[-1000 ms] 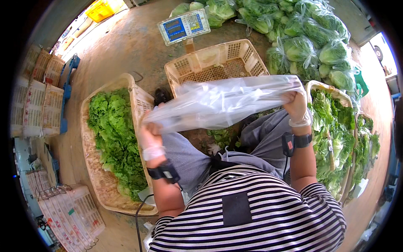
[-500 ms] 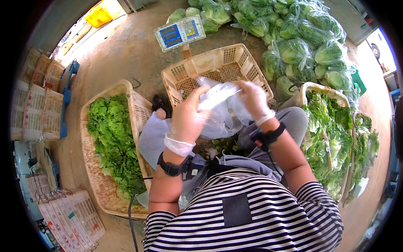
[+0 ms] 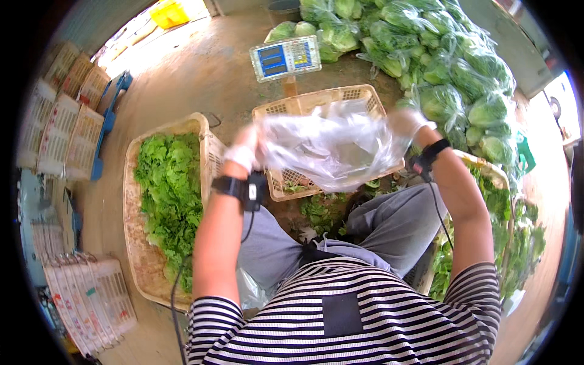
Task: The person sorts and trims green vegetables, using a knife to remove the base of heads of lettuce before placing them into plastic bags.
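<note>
A clear plastic bag [image 3: 331, 146] is stretched wide between my two gloved hands, blurred by motion. My left hand [image 3: 248, 145] is closed on its left end, and my right hand [image 3: 409, 125] grips the right end. Below the bag stands a cream plastic basket [image 3: 313, 100], partly covered by it; a few leaf scraps show inside. Beyond the basket rises the display of a scale [image 3: 285, 59]. To my left, a crate [image 3: 137, 243] holds loose green leaf lettuce [image 3: 167, 194].
Bagged leafy heads [image 3: 447, 61] are piled at the far right. Another crate of greens [image 3: 499, 210] stands beside my right leg. Stacked crates [image 3: 67, 109] line the left side. Leaf scraps [image 3: 322, 213] lie on the floor between my legs. Cables run from both wrists.
My hands have moved apart, pulling the bunched plastic bag out wide over the basket. The view has shifted, so the basket and scale sit farther right.
</note>
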Demonstrator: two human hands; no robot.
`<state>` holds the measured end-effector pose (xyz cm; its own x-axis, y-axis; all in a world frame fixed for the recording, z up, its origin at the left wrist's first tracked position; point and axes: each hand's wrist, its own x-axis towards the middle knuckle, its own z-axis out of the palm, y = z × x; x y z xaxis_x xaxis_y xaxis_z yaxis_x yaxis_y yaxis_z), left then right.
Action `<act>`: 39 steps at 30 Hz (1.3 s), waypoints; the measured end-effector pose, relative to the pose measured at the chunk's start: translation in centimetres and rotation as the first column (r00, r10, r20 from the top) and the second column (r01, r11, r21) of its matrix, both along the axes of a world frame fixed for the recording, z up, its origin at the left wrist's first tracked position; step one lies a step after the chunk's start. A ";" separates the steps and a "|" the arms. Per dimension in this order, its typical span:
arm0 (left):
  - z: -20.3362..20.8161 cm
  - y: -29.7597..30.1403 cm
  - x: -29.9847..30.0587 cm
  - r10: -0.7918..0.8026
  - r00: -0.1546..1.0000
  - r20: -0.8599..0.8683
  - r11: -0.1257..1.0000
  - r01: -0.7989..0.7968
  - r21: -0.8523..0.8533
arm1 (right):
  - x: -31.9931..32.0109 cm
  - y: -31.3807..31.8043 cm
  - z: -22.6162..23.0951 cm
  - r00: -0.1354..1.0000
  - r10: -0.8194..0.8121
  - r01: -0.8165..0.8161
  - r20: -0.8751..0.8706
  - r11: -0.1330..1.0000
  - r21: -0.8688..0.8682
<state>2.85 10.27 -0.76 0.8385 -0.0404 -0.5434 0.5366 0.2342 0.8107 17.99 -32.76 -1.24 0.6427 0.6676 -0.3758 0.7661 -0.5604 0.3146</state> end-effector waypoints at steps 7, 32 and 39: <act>16.4 -6.2 -3.2 -0.295 0.467 0.834 0.428 -0.715 0.552 | -7.8 2.0 18.5 0.990 -0.096 -0.129 0.102 -0.330 0.935; -2.1 -6.1 -1.0 -0.033 0.930 0.365 0.924 -0.111 0.365 | -5.5 16.9 -5.3 0.351 0.388 0.856 -0.852 0.237 0.460; -1.4 -6.2 -1.0 0.039 0.862 0.505 0.812 -0.323 0.487 | 1.3 15.3 -15.9 0.511 -0.635 0.790 -0.579 0.083 0.607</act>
